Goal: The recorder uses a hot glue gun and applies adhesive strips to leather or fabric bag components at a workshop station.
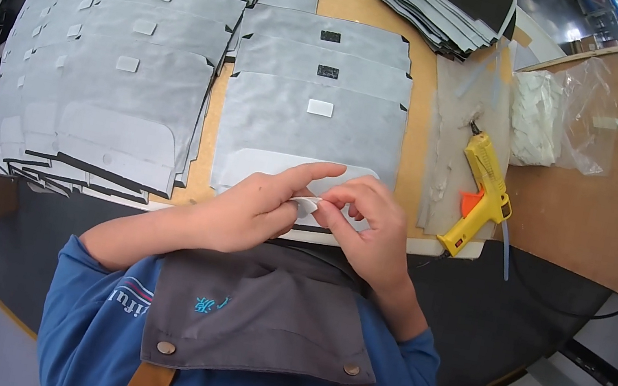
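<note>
White piece (307,203): small, thin and pale, with a rounded edge. It is up between the two hands, in front of the nearest middle sheet's low end.
Left hand (262,201): fingers bent around one side of the white piece, first finger sticking out straight.
Right hand (366,220): thumb and first finger pinched together on the other side of the white piece.
Middle sheets (272,120): grey, flat and a bit wrinkly, with black corners. They overlap like steps. The nearest has a paler, curved flap.
Patches: the nearest middle sheet has a white patch (320,108), shaped like a little box. The two behind have a black patch (328,72) each.
Left sheets (135,100): lots of grey ones in overlapping rows, with white patches and black edges.
Glue gun (481,192): hard yellow plastic with an orange trigger, lying on its side.
Plastic bag (587,118): clear and crinkly, beside a lump of white stuff (535,121).
Table (418,121): smooth and tan, like wood.
Apron (254,316): dark grey cloth with two round snaps.
Hard to see: fingers cover much of the white piece, so its whole shape is a puzzle. Hands hide part of the pale flap. Up top, the dark stack (449,7) is cut off, and the left sheets bend at the round rim.
</note>
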The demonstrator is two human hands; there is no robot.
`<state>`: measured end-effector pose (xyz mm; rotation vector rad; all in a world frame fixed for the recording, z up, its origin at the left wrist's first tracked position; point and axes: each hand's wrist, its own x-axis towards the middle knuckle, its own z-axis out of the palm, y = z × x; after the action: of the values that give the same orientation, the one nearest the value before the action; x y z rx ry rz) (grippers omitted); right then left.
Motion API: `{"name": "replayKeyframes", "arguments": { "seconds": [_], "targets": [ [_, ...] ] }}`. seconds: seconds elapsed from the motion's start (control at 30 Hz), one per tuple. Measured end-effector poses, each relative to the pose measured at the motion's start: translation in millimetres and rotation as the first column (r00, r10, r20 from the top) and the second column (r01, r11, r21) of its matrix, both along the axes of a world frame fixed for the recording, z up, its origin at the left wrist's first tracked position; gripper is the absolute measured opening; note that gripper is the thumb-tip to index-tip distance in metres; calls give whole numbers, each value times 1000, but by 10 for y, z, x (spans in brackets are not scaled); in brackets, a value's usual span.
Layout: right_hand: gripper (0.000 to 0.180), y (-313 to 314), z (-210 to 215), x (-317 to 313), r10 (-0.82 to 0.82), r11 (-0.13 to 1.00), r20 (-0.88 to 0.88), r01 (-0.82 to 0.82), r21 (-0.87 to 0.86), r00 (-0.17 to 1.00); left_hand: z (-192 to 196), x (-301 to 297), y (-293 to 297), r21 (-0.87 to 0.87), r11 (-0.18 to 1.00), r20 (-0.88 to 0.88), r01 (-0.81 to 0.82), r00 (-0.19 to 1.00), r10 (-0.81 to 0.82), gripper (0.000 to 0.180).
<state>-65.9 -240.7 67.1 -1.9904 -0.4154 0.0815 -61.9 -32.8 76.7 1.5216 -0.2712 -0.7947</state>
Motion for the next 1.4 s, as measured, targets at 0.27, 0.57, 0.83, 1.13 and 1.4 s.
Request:
{"name": "replayKeyframes", "arguments": {
  "seconds": [0.27,0.57,0.83,1.13,1.4],
  "targets": [
    [15,-42,-56,175,-11,989,494,81,-120,870,-132,227,75,-284,932,-534,-226,845,43,44],
    [19,26,-109,346,3,983,509,90,-157,861,-179,467,122,-33,986,-297,-163,944,146,20],
    [12,127,-58,642,-110,958,-367,197,210,924,-120,850,173,146,973,194,-179,970,149,16],
    [19,359,-194,1341,-199,978,-244,176,-114,949,-500,1183,325,277,812,782,-514,612,121,22],
    [26,360,-404,1686,-163,957,-284,81,-279,945,-754,1225,330,257,785,891,-564,452,32,26]
  ]
}}
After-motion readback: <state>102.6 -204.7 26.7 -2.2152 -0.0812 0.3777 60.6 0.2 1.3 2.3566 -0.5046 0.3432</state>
